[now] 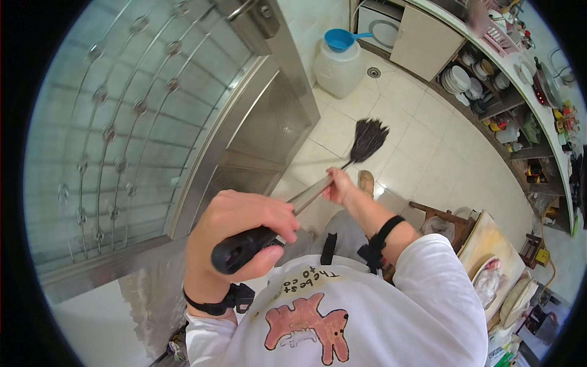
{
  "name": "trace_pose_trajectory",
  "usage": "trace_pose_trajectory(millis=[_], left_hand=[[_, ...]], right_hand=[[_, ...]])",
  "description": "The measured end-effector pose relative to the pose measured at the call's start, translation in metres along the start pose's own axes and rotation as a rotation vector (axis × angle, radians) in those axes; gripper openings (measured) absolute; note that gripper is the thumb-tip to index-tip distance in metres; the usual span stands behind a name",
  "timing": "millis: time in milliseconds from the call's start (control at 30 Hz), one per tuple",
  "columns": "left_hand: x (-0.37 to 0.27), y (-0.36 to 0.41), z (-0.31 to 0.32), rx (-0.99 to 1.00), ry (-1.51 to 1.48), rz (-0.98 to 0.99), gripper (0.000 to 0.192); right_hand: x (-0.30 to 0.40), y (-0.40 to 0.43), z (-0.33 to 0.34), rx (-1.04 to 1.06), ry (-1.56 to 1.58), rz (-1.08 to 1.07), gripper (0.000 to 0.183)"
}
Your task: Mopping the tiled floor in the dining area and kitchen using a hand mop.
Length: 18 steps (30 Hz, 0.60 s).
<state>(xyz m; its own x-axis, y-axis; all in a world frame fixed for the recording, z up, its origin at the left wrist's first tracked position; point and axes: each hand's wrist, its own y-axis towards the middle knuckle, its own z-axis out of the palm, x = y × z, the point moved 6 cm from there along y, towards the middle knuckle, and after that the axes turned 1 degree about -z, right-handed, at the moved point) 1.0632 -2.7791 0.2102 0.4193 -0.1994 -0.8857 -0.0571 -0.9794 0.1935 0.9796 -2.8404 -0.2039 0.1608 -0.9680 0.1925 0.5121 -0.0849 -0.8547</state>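
My left hand [250, 215] grips the black end grip [238, 250] of a broom, close to the camera. Farther down, my right hand [340, 186] is closed around the broom's metal handle [314, 190]. The handle slants away from me toward the tiled floor. At its far end the broom's dark bristles [369, 140] fan out over the pale tiles, a little beyond my shoe [366, 183]. Whether the bristle tips touch the floor is hard to tell.
A metal-framed glass door [257, 137] stands close on my left. Ahead are a white plastic barrel [339, 71] with a blue dipper [341, 40] on top and a floor drain [373, 72]. Shelves of dishes [456, 80] line the right; a wooden stool [442, 218] and table [493, 243] stand nearer.
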Motion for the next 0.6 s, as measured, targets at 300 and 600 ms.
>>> trace_pose_trajectory(millis=[300, 600], left_hand=[[-0.080, -0.079, -0.049, -0.625, -0.099, -0.122, 0.034], [-0.114, -0.021, -0.037, -0.475, 0.107, 0.229, 0.032]], right_hand=[[-0.156, -0.099, 0.122, 0.215, -0.026, 0.410, 0.022], [-0.075, -0.095, 0.122, 0.289, 0.030, 0.236, 0.021]])
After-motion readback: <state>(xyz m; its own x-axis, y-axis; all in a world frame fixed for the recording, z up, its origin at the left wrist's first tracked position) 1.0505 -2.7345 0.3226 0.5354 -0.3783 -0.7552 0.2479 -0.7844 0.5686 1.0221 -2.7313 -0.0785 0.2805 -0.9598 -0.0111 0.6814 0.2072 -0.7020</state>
